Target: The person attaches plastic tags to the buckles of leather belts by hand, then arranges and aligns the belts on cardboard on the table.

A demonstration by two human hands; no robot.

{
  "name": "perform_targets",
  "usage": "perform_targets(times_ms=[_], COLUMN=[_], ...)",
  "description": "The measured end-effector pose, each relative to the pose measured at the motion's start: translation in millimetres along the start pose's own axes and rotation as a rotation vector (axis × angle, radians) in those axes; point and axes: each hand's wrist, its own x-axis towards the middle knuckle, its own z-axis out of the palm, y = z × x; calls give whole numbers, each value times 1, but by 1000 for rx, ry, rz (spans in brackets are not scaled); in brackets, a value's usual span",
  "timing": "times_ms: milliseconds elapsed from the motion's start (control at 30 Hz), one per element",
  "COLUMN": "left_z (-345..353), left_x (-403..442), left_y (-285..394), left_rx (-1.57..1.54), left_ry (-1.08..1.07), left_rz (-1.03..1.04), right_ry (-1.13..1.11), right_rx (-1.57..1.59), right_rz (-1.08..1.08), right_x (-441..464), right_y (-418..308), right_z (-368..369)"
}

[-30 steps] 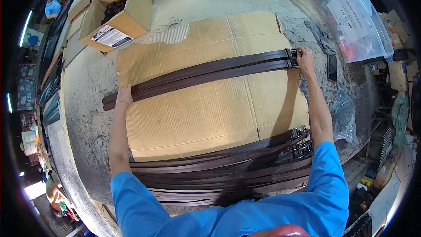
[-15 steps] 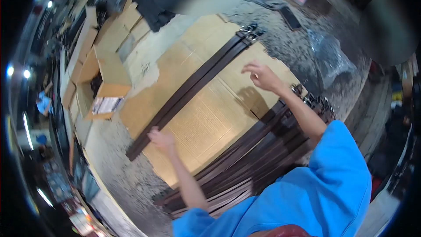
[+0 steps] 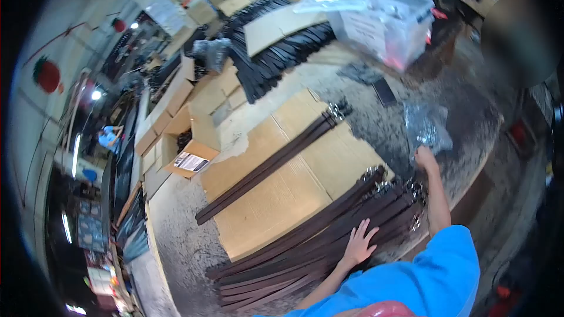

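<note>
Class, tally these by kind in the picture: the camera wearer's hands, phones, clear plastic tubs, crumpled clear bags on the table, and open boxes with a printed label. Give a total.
Hands: 2 (left hand, right hand)
Phone: 1
Clear plastic tub: 1
Crumpled clear bag: 1
Open labelled box: 1
Total: 6

Uneven light reaches the cardboard sheet (image 3: 282,185); beyond it, lamps glare, edges bend, details seem soft.

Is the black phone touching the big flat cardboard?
Apart. The head view shows a strip of dark table between the phone and the flat cardboard.
</note>
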Motion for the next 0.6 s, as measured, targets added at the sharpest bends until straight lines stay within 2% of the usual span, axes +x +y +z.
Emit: perform_targets(times_ms=[33,100,167,233,267,333,433,467,533,600], left_z=[-5,1,4,5,8,9,28,35,51,58], left_x=[0,1,-2,4,5,5,15,20,34,42], left_y=[0,-7,-4,2,7,24,42,50,62,76], left_rx=[5,37,59,57,100,99,116,108,48,-4], left_ry=[-6,5,56,96,88,127,281,352,477,521], left_rz=[13,42,31,31,-35,-154,-262,-293,-215,-156], right_ry=[36,59,334,127,135,41,50,84,173,115], right_rx=[100,-72,-223,314,301,6,-48,14,102,258], right_rz=[-110,155,21,220,205,59,-49,-39,-20,-17], right_x=[12,16,13,19,18,1,-4,-7,-23,-49], right_y=[14,10,1,0,6,2,4,6,-1,-8], right_z=[16,28,46,52,45,33,8,0,-17,-41])
